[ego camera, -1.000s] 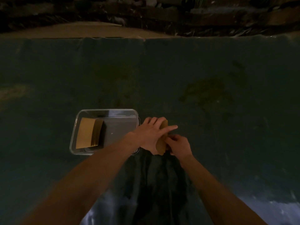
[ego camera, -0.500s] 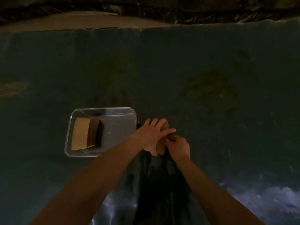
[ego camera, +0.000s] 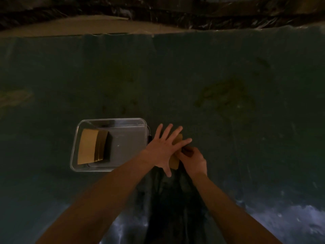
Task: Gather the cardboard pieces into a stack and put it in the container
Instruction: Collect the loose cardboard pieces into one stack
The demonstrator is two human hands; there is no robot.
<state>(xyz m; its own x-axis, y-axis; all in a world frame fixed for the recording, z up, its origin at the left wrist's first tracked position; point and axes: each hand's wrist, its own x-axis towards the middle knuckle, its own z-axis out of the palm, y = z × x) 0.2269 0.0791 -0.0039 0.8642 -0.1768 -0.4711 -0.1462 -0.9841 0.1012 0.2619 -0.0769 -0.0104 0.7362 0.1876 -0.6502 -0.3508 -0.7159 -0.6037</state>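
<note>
A clear plastic container rests on the dark green surface, left of my hands. Inside it, against its left wall, leans a stack of brown cardboard pieces. Just right of the container lies a second small stack of cardboard pieces, mostly hidden under my hands. My left hand lies flat on top of it with fingers spread. My right hand is curled around the stack's right edge, pinching it.
The dark green sheet stretches wide on all sides. Its far edge meets a pale strip and dark rubble. Dark folds of material lie between my forearms near the front.
My left hand has spread its fingers and flattened onto the cardboard pieces. The right hand stays at the stack's right edge. The view has shifted slightly.
</note>
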